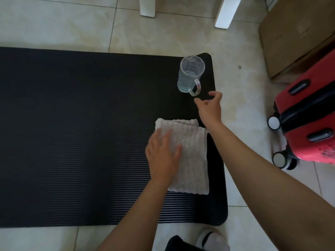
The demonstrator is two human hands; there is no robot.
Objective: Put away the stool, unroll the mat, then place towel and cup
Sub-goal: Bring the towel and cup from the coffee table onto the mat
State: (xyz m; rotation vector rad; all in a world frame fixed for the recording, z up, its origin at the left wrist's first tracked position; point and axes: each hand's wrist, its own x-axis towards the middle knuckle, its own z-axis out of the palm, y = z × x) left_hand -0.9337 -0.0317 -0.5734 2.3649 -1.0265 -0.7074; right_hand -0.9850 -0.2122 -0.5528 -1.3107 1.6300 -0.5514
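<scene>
Standing upright near the far right corner of the black ribbed foam mat (76, 134), the clear textured glass mug (190, 76) shows nothing inside it that can be made out; its handle points toward the right hand (208, 109). That hand hovers just beside the handle, its fingers (215, 96) apart and curled, not touching the glass. Nearer on the mat, close to the mat's right edge, lies the folded white ribbed towel (190, 156). The left hand (163, 156) rests flat on the towel's left side, fingers spread. The mat lies unrolled on the pale tiled floor (54, 26). Bare tile runs along the mat's right edge, between it and a red hard-shell suitcase (308, 120). Beyond the mat's far edge stand two white furniture legs (147, 6).
</scene>
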